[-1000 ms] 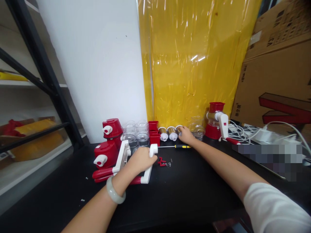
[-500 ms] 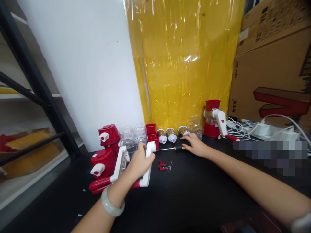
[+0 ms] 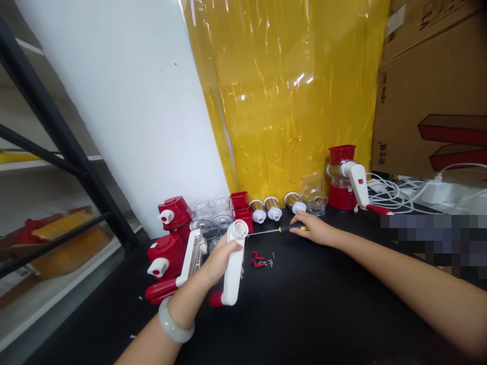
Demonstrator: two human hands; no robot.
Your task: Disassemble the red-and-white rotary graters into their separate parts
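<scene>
Left of centre at the lower part of the frame, the left hand [image 3: 219,259] grasps a white crank [image 3: 233,276], now turned so its round socket faces up to view. Right of centre, the right hand [image 3: 316,229] has left the metal drum [image 3: 293,202] and come to the screwdriver [image 3: 283,229] lying on the surface [image 3: 304,304]; its fingers meet the handle, though whether they have closed I cannot tell. Crank and screwdriver now seem the pieces in use.
</scene>
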